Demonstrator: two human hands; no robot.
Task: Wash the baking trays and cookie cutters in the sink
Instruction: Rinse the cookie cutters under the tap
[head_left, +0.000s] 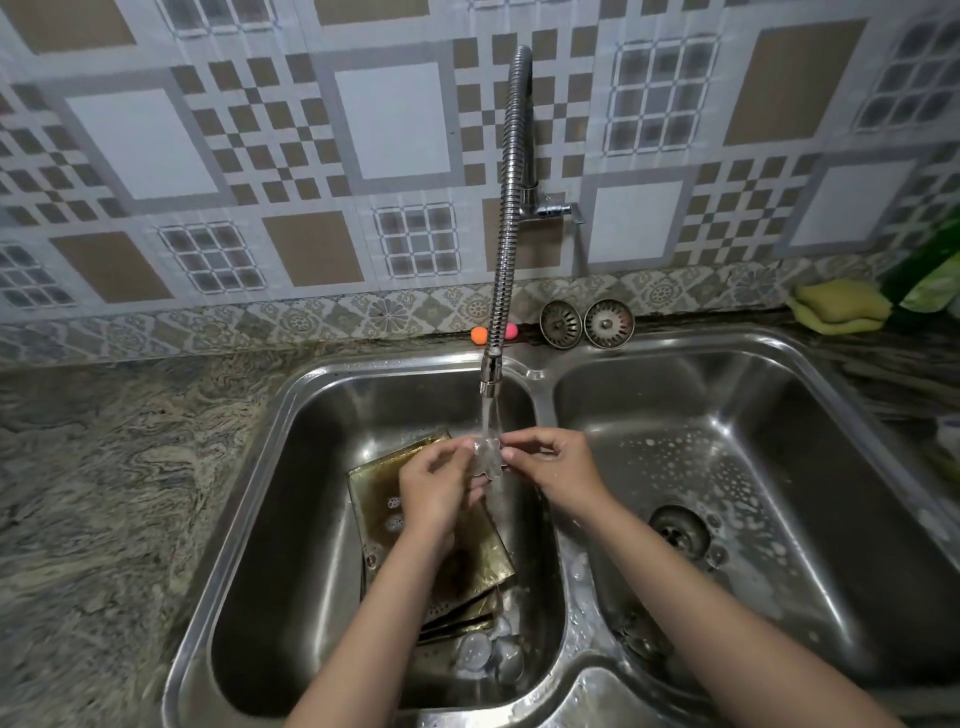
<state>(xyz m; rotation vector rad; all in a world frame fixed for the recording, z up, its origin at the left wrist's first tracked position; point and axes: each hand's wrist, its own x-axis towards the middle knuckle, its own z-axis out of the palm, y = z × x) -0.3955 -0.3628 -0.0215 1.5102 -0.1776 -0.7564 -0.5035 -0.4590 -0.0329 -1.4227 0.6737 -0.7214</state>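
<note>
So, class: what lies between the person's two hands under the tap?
In the head view, a small clear cookie cutter sits between the left hand and right hand, pinched by both, with the tap's water stream running onto it.

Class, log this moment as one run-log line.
step: rinsing | hands: left hand and right hand pinch cookie cutter | water: running from faucet | baking trays: left basin
</note>
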